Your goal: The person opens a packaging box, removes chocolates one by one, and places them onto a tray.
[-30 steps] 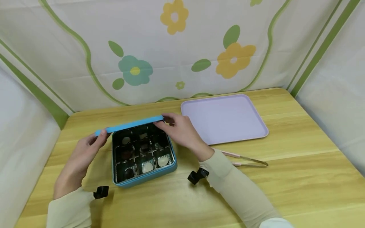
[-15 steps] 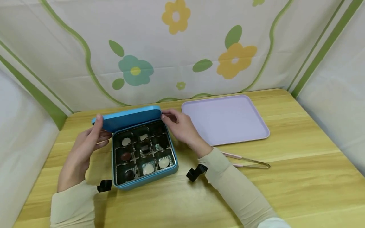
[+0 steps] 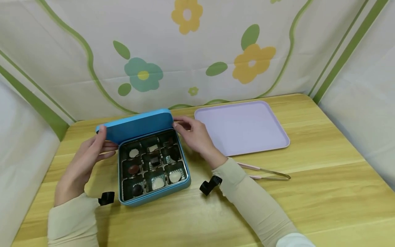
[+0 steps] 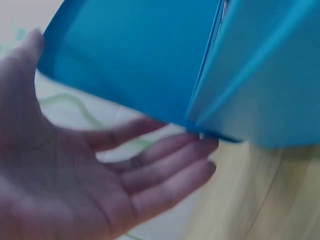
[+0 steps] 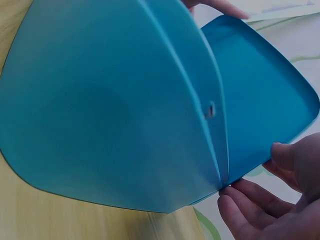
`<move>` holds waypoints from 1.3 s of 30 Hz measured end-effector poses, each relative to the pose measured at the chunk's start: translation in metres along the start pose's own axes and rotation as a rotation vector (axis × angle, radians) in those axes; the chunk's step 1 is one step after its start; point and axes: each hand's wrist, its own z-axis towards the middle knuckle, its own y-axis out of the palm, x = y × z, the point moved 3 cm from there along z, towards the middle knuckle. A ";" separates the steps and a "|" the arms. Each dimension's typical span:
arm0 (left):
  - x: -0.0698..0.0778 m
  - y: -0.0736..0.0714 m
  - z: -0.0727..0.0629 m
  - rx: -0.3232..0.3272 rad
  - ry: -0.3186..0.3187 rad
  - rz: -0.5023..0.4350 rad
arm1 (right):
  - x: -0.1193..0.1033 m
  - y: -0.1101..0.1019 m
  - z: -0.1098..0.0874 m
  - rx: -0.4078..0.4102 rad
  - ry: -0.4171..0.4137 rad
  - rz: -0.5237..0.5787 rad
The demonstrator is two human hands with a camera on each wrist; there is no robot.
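Lid leans farther back between left fingers and right fingers.

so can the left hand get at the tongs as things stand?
Probably not directly: the left hand is at the lid, and the box and right sleeve lie between it and the tongs. It would likely have to go over both.

Box on left part of table, lid raised along box's far edge. Chocolates inside, three rows near to far. Left fingers at lid's left end, right fingers at its right end. Tray right of box, toward table's far edge. Tongs on tray's near side. Cloth beyond table's far edge.
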 end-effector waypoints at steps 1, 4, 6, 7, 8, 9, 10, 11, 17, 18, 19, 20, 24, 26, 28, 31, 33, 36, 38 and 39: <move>-0.002 -0.001 0.000 -0.013 0.011 0.014 | 0.000 0.000 0.000 -0.001 -0.004 -0.001; -0.010 -0.004 -0.002 -0.056 0.024 0.061 | -0.001 0.000 0.001 -0.001 -0.013 -0.003; -0.015 -0.005 -0.002 -0.066 0.037 0.063 | -0.001 0.000 0.002 0.001 -0.016 -0.003; -0.017 -0.006 -0.002 -0.064 0.048 0.050 | -0.001 0.000 0.002 0.002 -0.017 -0.005; -0.020 -0.006 -0.002 -0.059 0.058 0.029 | -0.001 0.000 0.003 0.002 -0.017 -0.006; -0.022 -0.006 -0.002 -0.049 0.073 -0.002 | -0.001 0.000 0.003 0.003 -0.015 -0.008; -0.024 -0.006 -0.002 -0.038 0.085 -0.056 | -0.001 0.001 0.003 0.004 -0.013 -0.009; -0.026 -0.006 -0.001 -0.023 0.097 -0.096 | -0.002 0.001 0.003 0.003 -0.010 -0.008; -0.034 -0.005 0.002 0.040 0.089 -0.270 | -0.002 0.004 0.003 0.003 0.026 0.014; -0.035 -0.004 0.002 0.045 0.081 -0.283 | -0.003 0.004 0.003 0.004 0.032 0.016; -0.036 -0.004 0.002 0.051 0.073 -0.270 | -0.003 0.004 0.002 0.003 0.036 0.016; -0.037 -0.004 0.003 0.056 0.063 -0.263 | -0.003 0.004 0.002 0.001 0.041 0.012; -0.037 -0.002 0.006 0.071 0.017 -0.176 | -0.003 0.004 0.000 -0.027 0.052 -0.007; -0.036 0.000 0.008 0.078 0.003 -0.129 | -0.003 0.006 0.000 -0.057 0.052 -0.011; -0.035 0.002 0.009 0.082 -0.007 -0.100 | -0.002 0.007 0.001 -0.090 0.044 -0.006; -0.035 0.005 0.011 0.090 -0.021 -0.060 | -0.002 0.010 0.002 -0.134 0.016 0.003; -0.035 0.008 0.010 0.072 -0.043 -0.038 | -0.001 0.011 0.002 -0.156 0.002 0.018; -0.034 0.011 0.010 0.039 -0.068 -0.009 | 0.001 0.013 0.001 -0.179 -0.003 0.018; -0.033 0.012 0.011 0.022 -0.076 -0.007 | 0.002 0.014 0.000 -0.190 0.000 0.002; -0.033 0.013 0.011 0.023 -0.078 -0.007 | 0.003 0.014 0.000 -0.194 -0.001 -0.013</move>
